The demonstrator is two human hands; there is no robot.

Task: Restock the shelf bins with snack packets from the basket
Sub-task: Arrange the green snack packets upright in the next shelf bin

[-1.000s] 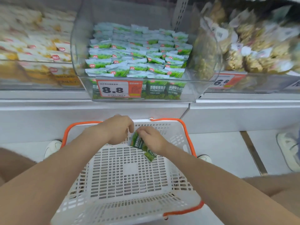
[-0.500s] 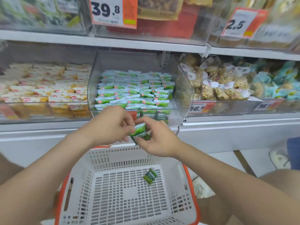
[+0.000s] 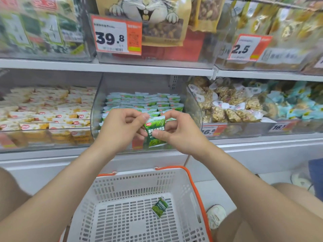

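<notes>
Green packet point(image 3: 154, 132) pinched upright between left hand point(image 3: 120, 130) and right hand point(image 3: 181, 133), fingers of both curled round its upper edges, held before the clear bin point(image 3: 97, 103) stocked with like packets, second packet point(image 3: 160, 207) lying in the white basket point(image 3: 132, 182) below.

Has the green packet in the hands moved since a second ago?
Yes. The held packet has risen from the basket rim to the front of the green-packet bin.
</notes>
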